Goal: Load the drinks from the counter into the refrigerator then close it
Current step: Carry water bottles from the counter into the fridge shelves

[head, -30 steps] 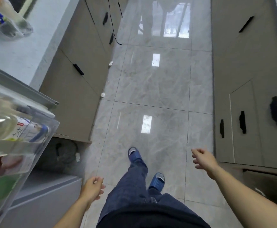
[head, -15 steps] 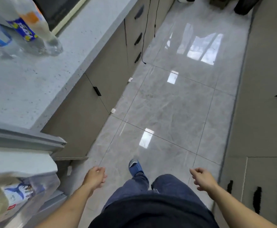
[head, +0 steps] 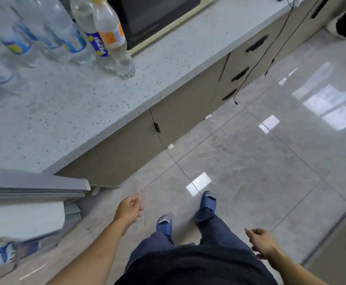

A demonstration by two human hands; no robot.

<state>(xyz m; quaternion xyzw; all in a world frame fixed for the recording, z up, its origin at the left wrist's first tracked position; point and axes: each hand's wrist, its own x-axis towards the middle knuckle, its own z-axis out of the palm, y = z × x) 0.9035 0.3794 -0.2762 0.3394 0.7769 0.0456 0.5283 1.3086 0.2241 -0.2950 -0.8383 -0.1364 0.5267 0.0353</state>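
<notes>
Head view: counter [head: 69,112] carries the bottles [head: 50,36] at far left, upright, packed close; fridge door [head: 30,188] open below it. Nearest is the orange-label bottle [head: 111,36]: probably full, heavy, slick plastic, tippy, so take it round the labelled middle. Your left hand [head: 129,210] and right hand [head: 263,242] hang loose, holding nothing.

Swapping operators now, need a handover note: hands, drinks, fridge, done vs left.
Left hand and right hand: both empty, loosely curled, hanging over the floor.
Bottles stand clustered on the counter, the orange-label bottle nearest, beside the microwave.
Refrigerator door is open at lower left; its shelf already holds a bottle.
Left: load the counter bottles, then close the door.
</notes>
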